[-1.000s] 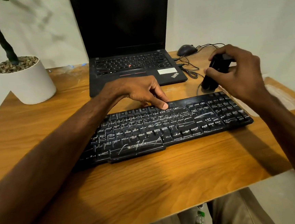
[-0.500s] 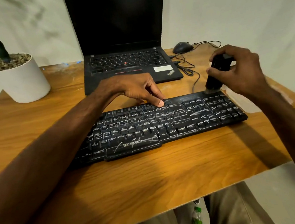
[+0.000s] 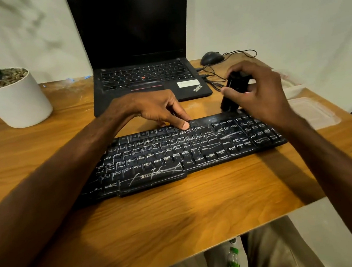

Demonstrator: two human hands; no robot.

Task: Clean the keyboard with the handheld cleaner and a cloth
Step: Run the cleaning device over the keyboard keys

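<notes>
One black keyboard (image 3: 183,152) lies slantwise on the wooden table (image 3: 178,218) — the left hand (image 3: 156,109) presses a bent fingertip on its top row; whether it grips the far edge I cannot tell. The right hand (image 3: 261,102) curls round the handheld cleaner (image 3: 234,87), whose lower end is at the keyboard's far right edge — an open laptop (image 3: 144,78) stands beyond.

We read "ZEBRONICS" on the front lip of the keyboard (image 3: 193,148), and "Alt" on keys either side of it. The laptop (image 3: 151,78) shows "ThinkPad" on its palm rest; its white sticker (image 3: 188,83) is too blurred to read.
</notes>
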